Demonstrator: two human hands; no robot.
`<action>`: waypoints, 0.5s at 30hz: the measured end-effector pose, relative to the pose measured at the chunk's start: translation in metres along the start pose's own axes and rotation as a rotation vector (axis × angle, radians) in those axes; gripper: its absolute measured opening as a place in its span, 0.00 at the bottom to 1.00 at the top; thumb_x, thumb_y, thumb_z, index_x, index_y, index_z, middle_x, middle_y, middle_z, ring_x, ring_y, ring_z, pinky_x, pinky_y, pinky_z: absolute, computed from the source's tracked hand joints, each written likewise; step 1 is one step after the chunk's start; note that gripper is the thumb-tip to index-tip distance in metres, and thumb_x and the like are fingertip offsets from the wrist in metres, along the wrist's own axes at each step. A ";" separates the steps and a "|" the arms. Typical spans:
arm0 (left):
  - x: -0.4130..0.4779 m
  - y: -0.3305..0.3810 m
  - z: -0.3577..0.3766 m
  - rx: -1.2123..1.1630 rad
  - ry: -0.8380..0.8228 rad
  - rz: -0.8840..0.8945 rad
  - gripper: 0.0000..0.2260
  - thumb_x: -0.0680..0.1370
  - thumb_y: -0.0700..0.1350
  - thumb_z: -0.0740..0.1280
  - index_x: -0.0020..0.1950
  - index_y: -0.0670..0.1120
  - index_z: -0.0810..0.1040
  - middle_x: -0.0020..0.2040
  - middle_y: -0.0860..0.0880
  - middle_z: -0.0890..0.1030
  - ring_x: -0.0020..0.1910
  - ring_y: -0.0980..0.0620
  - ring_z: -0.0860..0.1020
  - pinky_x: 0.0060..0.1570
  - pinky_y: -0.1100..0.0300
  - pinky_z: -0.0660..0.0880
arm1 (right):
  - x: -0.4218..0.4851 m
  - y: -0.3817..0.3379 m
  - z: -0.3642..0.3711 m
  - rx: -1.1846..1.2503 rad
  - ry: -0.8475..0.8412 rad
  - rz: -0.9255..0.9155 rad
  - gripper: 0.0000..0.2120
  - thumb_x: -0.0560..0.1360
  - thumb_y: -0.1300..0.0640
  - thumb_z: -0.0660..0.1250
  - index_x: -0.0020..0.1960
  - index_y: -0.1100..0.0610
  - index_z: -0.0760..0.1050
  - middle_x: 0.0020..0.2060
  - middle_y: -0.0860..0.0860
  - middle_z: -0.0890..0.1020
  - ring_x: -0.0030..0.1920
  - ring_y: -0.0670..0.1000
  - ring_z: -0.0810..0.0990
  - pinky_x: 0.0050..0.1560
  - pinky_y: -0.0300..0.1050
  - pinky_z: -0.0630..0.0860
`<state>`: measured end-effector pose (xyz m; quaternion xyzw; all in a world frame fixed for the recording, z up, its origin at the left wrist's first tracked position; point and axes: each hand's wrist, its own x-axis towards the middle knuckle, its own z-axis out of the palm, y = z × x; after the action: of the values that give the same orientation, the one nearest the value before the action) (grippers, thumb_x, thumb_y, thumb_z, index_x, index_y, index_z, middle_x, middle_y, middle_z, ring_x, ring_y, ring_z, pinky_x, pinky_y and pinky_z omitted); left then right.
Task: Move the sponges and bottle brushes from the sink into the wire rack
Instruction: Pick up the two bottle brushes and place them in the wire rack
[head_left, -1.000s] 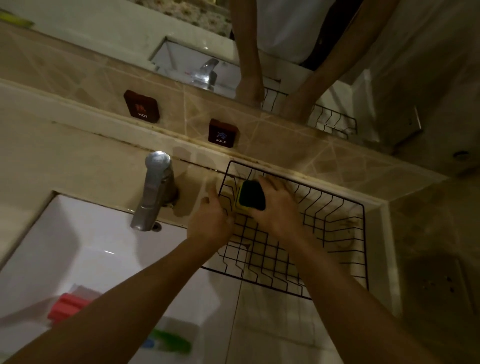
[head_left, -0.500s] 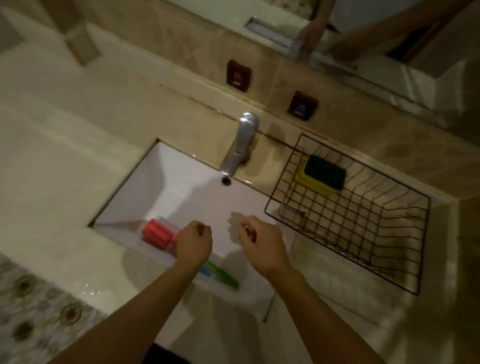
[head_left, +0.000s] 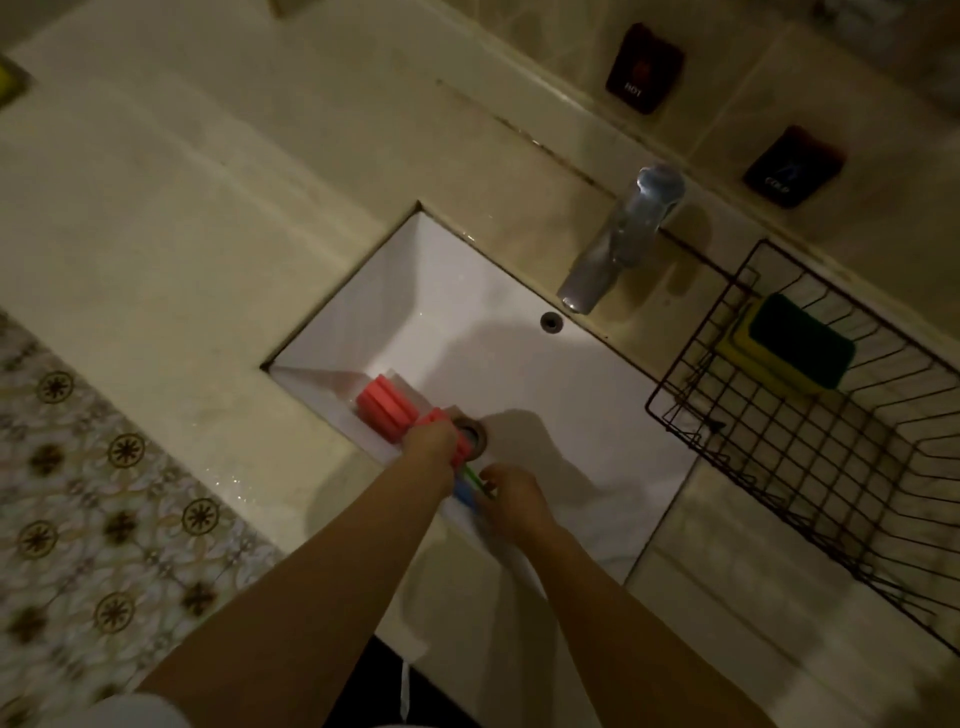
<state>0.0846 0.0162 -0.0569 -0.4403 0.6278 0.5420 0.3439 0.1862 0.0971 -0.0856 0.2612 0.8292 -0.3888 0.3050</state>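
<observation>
Two pink ribbed bottle brushes (head_left: 388, 404) lie in the white sink (head_left: 519, 374) near the drain (head_left: 470, 432). My left hand (head_left: 430, 441) is closed over the nearer pink brush head. Just right of it, my right hand (head_left: 511, 499) grips the green and blue handles (head_left: 470, 486) of the brushes at the sink's front edge. A stack of yellow-and-green sponges (head_left: 789, 345) rests in the back left corner of the black wire rack (head_left: 810, 462) on the counter to the right.
A chrome tap (head_left: 621, 241) stands behind the sink. Dark hot (head_left: 644, 67) and cold (head_left: 792, 166) buttons sit on the tiled wall. Beige counter (head_left: 182, 208) stretches to the left, and patterned floor tiles (head_left: 93, 519) lie below it.
Both hands left the sponges in the rack, moved back over the sink and dropped into it. They have closed on the pink brush and its handles. My view swung left and down.
</observation>
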 end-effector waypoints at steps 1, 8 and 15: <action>0.000 0.000 0.000 -0.023 -0.012 -0.010 0.06 0.78 0.35 0.58 0.43 0.40 0.73 0.35 0.41 0.76 0.32 0.43 0.74 0.33 0.50 0.73 | -0.001 -0.002 0.001 -0.002 0.017 0.007 0.04 0.74 0.56 0.68 0.40 0.54 0.75 0.38 0.54 0.77 0.40 0.53 0.75 0.44 0.48 0.74; 0.035 -0.006 0.011 -0.026 -0.065 -0.083 0.16 0.79 0.43 0.60 0.64 0.39 0.74 0.60 0.37 0.80 0.60 0.37 0.77 0.60 0.44 0.76 | 0.018 0.002 0.003 -0.013 -0.012 0.065 0.04 0.71 0.57 0.67 0.41 0.59 0.77 0.42 0.59 0.81 0.40 0.55 0.76 0.39 0.43 0.67; 0.041 -0.012 0.028 -0.054 0.002 -0.058 0.16 0.78 0.38 0.54 0.65 0.39 0.71 0.45 0.39 0.76 0.39 0.42 0.77 0.38 0.52 0.76 | 0.029 0.013 -0.008 0.099 0.017 0.102 0.06 0.73 0.61 0.66 0.37 0.58 0.78 0.36 0.55 0.77 0.41 0.51 0.76 0.41 0.43 0.69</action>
<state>0.0792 0.0362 -0.1041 -0.4681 0.6002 0.5481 0.3468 0.1730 0.1165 -0.1082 0.3210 0.7971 -0.4111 0.3041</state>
